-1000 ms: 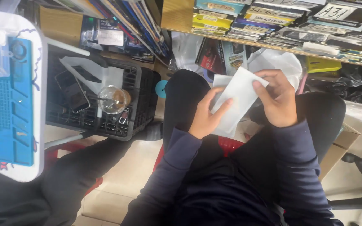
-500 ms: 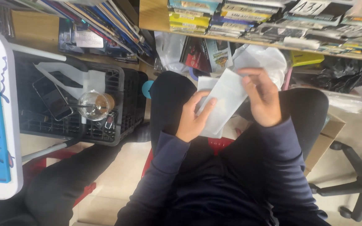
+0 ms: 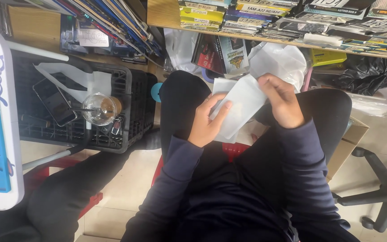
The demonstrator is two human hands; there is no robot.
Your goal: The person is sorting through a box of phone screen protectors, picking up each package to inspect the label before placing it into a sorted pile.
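Head view: a seated person, knees hemmed by a shelf ahead and a black crate (image 3: 126, 112) to the left, holds a white envelope (image 3: 240, 105) over the lap. Left hand (image 3: 207, 123) fingers lie flat under it; right hand (image 3: 285, 101) pinches its upper edge. Inside the crate sit a phone (image 3: 54, 103) and a plastic cup (image 3: 98, 109).

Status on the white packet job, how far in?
Done: the flat white paper packet is off the shelves and over the lap. In hand: left hand supports its lower edge, right hand pinches the top corner. Left: it looks unopened; contents not visible.
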